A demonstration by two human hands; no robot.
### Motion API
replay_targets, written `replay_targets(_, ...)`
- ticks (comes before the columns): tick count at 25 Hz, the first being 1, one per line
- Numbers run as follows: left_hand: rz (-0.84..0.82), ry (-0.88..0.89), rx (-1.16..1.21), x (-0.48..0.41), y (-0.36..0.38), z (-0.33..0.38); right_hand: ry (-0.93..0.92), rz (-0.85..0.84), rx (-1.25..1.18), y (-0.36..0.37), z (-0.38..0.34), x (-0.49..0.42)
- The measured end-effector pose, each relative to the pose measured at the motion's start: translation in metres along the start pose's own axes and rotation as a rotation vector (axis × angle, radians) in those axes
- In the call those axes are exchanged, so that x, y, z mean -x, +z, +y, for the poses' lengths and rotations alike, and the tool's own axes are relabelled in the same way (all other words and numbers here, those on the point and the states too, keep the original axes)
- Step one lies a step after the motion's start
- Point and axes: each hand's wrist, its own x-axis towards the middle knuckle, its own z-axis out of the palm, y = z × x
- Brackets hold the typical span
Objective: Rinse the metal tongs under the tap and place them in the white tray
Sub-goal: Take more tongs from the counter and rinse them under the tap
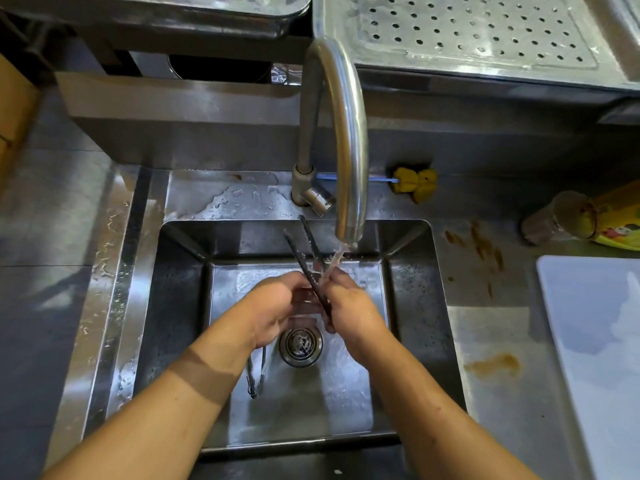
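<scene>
Over the steel sink (180,306) both hands hold a pair of dark metal tongs (304,258), whose two arms point up and away toward the tap base. My right hand (349,303) grips the tongs' lower part. My left hand (277,303) closes around them from the left. Water runs from the curved tap (346,140) onto the tongs and my fingers. A second pair of metal tongs (256,375) lies on the sink floor under my left wrist. The white tray (595,341) rests on the counter at the right edge.
The drain (300,346) sits in the sink's middle. A yellow sponge brush (414,183) lies behind the tap. A bottle with a yellow label (585,220) lies on the stained right counter. A perforated steel drainer (467,29) stands at the back right.
</scene>
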Motion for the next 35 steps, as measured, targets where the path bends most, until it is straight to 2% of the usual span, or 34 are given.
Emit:
replay_targets(2, 0.064, -0.01, 0.15, -0.003, -0.003, -0.002, -0.043, -0.023, 0.18, 0.0, 0.014, 0.009)
replay_targets(6, 0.199, -0.006, -0.196, -0.007, 0.002, -0.009, -0.161, -0.047, 0.518, 0.006, 0.033, 0.02)
replay_targets(8, 0.328, 0.008, -0.237, -0.01, 0.002, -0.007, -0.199, -0.038, 0.672, 0.008, 0.021, 0.019)
replay_targets(12, 0.384, 0.01, -0.124, -0.007, -0.006, -0.003, -0.135, 0.097, 0.546, 0.001, -0.015, 0.0)
replay_targets(15, 0.341, -0.005, -0.071, -0.002, -0.007, -0.008, -0.002, -0.014, 0.459, 0.009, -0.025, -0.006)
replay_targets(19, 0.36, -0.03, 0.048, -0.001, -0.005, -0.02, 0.187, -0.148, 0.402, 0.036, -0.004, -0.009)
replay_targets(22, 0.389, -0.058, -0.188, -0.005, -0.023, -0.034, 0.189, -0.166, 0.438, 0.037, 0.002, -0.012)
replay_targets(25, 0.424, -0.126, -0.219, -0.018, -0.051, -0.058, 0.202, -0.047, 0.337, 0.031, -0.001, -0.017)
replay_targets(29, 0.354, -0.253, -0.729, -0.045, -0.079, -0.106, 0.279, -0.028, 0.035, 0.021, -0.015, -0.017)
replay_targets(31, 0.293, -0.268, -0.998, -0.052, -0.086, -0.13, 0.272, -0.05, -0.001, 0.017, -0.018, -0.016)
replay_targets(33, 0.279, -0.31, -1.175, -0.055, -0.09, -0.149, 0.256, -0.057, -0.014, 0.015, -0.019, -0.017)
replay_targets(35, 0.295, -0.276, -1.288, -0.059, -0.093, -0.164, 0.247, -0.045, -0.023, 0.014, -0.019, -0.018)
